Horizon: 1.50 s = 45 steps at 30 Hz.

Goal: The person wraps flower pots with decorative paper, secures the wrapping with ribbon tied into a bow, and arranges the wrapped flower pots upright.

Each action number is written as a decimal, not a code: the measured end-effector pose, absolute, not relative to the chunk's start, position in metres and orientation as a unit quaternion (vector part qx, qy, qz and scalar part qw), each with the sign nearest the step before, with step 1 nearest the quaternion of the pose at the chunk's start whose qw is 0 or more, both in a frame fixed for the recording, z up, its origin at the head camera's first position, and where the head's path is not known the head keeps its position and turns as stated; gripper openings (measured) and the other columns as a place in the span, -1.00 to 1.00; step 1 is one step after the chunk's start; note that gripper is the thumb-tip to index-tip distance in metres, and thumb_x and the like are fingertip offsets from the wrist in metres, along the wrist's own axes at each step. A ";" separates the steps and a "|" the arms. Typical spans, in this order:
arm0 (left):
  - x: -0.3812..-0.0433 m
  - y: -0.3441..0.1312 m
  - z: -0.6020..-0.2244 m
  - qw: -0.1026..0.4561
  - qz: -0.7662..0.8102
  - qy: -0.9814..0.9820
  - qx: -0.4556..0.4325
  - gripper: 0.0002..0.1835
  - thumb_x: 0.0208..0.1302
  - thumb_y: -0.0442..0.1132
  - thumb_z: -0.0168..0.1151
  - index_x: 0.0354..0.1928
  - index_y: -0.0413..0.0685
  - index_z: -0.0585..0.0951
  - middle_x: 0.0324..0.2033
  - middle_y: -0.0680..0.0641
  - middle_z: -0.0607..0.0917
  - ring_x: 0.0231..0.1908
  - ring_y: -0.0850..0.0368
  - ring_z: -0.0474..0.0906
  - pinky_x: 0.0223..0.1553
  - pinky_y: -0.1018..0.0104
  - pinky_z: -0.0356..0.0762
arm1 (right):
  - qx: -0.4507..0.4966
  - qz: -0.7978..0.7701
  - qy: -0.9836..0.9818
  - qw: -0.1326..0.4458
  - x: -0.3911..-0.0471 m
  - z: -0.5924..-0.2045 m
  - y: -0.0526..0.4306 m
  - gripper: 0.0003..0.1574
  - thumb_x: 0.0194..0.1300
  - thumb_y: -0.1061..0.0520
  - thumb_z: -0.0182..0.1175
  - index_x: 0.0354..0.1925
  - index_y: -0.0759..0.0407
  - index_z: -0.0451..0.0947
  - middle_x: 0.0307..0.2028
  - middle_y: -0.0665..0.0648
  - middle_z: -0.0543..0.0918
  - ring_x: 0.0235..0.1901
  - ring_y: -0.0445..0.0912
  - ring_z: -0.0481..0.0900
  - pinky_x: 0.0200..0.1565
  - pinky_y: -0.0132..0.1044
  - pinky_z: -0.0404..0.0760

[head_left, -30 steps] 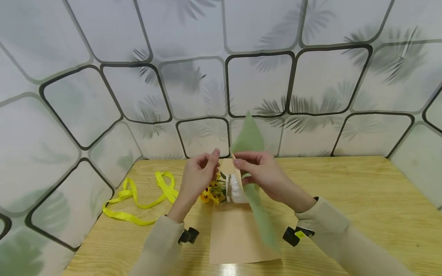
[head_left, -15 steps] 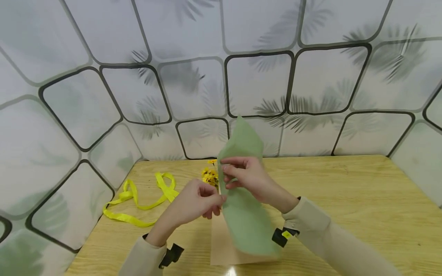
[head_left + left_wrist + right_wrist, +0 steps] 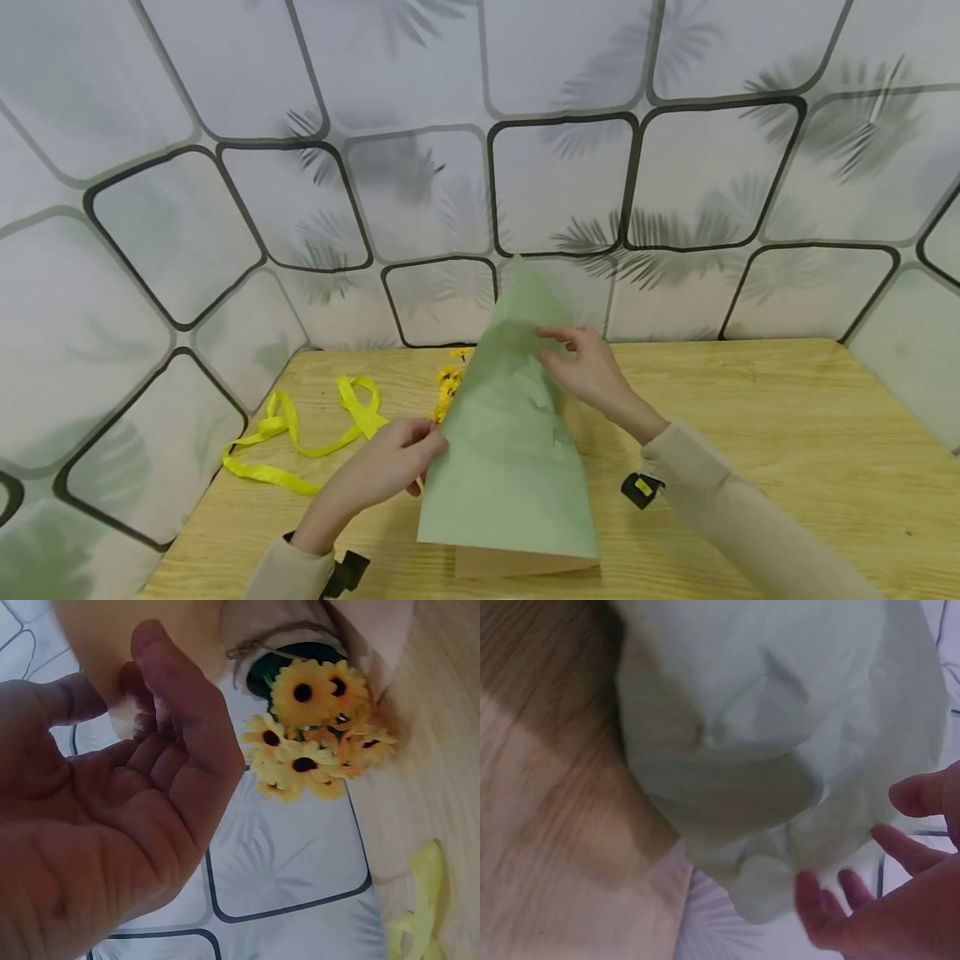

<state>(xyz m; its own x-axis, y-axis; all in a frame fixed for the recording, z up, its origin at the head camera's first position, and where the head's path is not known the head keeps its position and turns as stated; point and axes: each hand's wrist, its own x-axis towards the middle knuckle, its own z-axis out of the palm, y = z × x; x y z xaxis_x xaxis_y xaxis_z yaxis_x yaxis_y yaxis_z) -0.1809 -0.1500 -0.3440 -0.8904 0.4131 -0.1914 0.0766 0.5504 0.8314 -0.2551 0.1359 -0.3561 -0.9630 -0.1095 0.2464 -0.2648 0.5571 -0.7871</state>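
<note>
The paper (image 3: 510, 467), green outside and tan inside, lies folded over on the worktop (image 3: 757, 442), its pointed end toward the patterned wall (image 3: 562, 183). Yellow flowers (image 3: 447, 390) with dark centres poke out past its left side. The left hand (image 3: 386, 467) pinches that left edge between thumb and fingers. The right hand (image 3: 592, 371) is at the upper right side, fingers apart and loosely bent; whether they touch is unclear. A yellow ribbon (image 3: 363, 417) lies looped to the left. The right wrist's black camera (image 3: 636, 497) bears a yellow label (image 3: 642, 486), too small to read.
</note>
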 end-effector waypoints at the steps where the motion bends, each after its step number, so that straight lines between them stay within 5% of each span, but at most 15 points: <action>1: -0.180 -0.152 -0.346 0.193 0.455 0.857 0.145 -0.63 0.57 -0.04 -0.02 -0.33 -0.13 0.54 -0.59 -0.02 0.51 -0.54 0.11 0.53 -0.44 0.04 0.69 | 0.104 0.457 -0.880 0.075 -0.257 -0.359 0.138 -0.48 0.47 0.10 0.15 0.33 0.18 0.54 0.27 0.36 0.55 0.24 0.27 0.46 0.19 0.19 0.49; 10: -0.172 -0.160 -0.362 0.228 0.481 0.833 0.147 -0.49 0.53 0.18 0.07 0.01 -0.20 0.43 -0.62 -0.01 0.60 -0.67 0.17 0.51 -0.52 0.09 0.66 | 0.060 0.475 -0.877 0.035 -0.279 -0.379 0.147 -0.31 0.57 0.04 0.02 0.56 0.10 0.20 0.49 0.37 0.30 0.37 0.33 0.40 0.26 0.22 0.53; 15: -0.168 -0.161 -0.366 0.296 0.504 0.803 0.117 -0.44 0.37 0.07 0.36 0.14 -0.16 0.41 -0.34 -0.04 0.77 -0.46 0.12 0.67 -0.37 0.13 0.73 | 0.027 0.459 -0.887 0.032 -0.290 -0.386 0.151 -0.21 0.56 -0.01 0.05 0.59 0.18 0.10 0.46 0.45 0.32 0.35 0.34 0.43 0.20 0.18 0.60; 20: -0.165 -0.162 -0.370 0.338 0.523 0.772 0.126 -0.32 0.26 -0.15 0.48 0.33 -0.15 0.40 -0.18 -0.09 0.81 -0.27 0.10 0.74 -0.36 0.24 0.70 | 0.005 0.470 -0.882 -0.030 -0.296 -0.388 0.154 -0.03 0.56 -0.14 0.05 0.62 0.28 -0.11 0.52 0.47 0.17 0.40 0.35 0.37 0.09 0.10 0.70; 24: -0.165 -0.163 -0.373 0.344 0.528 0.762 0.151 -0.40 0.24 -0.25 0.49 0.29 -0.15 0.50 -0.16 -0.10 0.81 -0.21 0.10 0.74 -0.32 0.32 0.67 | -0.005 0.480 -0.877 -0.036 -0.302 -0.393 0.155 -0.14 0.56 -0.07 0.08 0.56 0.34 0.10 0.48 0.45 0.26 0.35 0.32 0.42 -0.01 -0.02 0.75; 28: -0.164 -0.164 -0.375 0.348 0.520 0.761 0.172 -0.50 0.23 -0.30 0.48 0.19 -0.17 0.57 -0.09 -0.09 0.80 -0.12 0.09 0.74 -0.14 0.32 0.69 | -0.020 0.480 -0.877 -0.027 -0.308 -0.398 0.153 -0.30 0.56 0.03 0.08 0.48 0.38 0.26 0.41 0.44 0.38 0.28 0.29 0.49 0.11 0.01 0.69; 33: -0.164 -0.165 -0.377 0.354 0.498 0.774 0.168 -0.48 0.20 -0.30 0.50 0.20 -0.15 0.57 -0.06 -0.06 0.78 -0.08 0.09 0.72 -0.05 0.28 0.68 | -0.022 0.479 -0.877 -0.031 -0.312 -0.400 0.150 -0.36 0.61 0.09 -0.07 0.51 0.34 0.24 0.42 0.40 0.39 0.30 0.22 0.48 0.25 0.01 0.58; 38: -0.162 -0.165 -0.383 0.362 0.492 0.777 0.150 -0.51 0.21 -0.27 0.50 0.17 -0.11 0.58 -0.12 -0.03 0.80 -0.13 0.13 0.72 -0.22 0.34 0.66 | 0.023 0.490 -0.869 -0.059 -0.314 -0.402 0.150 -0.31 0.67 0.00 -0.22 0.60 0.24 0.04 0.44 0.37 0.37 0.11 0.18 0.54 -0.01 -0.04 0.64; 41: -0.161 -0.166 -0.385 0.361 0.495 0.777 0.146 -0.54 0.22 -0.25 0.50 0.13 -0.11 0.58 -0.17 -0.02 0.80 -0.19 0.17 0.70 -0.31 0.38 0.61 | 0.063 0.508 -0.854 -0.095 -0.314 -0.402 0.151 -0.22 0.69 -0.05 -0.27 0.64 0.21 -0.22 0.58 0.37 0.10 0.42 0.23 0.34 0.22 0.11 0.59; 45: -0.160 -0.166 -0.387 0.357 0.496 0.779 0.141 -0.52 0.22 -0.24 0.50 0.15 -0.12 0.55 -0.23 0.00 0.78 -0.30 0.19 0.65 -0.40 0.38 0.54 | 0.114 0.510 -0.842 -0.132 -0.311 -0.399 0.154 -0.17 0.68 -0.01 -0.33 0.63 0.21 -0.46 0.64 0.29 -0.35 0.63 0.22 -0.31 0.57 0.22 0.00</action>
<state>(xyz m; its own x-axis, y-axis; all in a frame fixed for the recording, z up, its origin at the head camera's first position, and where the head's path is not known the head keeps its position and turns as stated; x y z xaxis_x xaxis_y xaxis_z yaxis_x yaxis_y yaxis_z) -0.1604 -0.1657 -0.3868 -0.7044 0.5748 -0.4166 -0.1340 0.4687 0.8732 -0.3113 0.1542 -0.3987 -0.9390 -0.3271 -0.1064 -0.0570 0.4530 -0.8897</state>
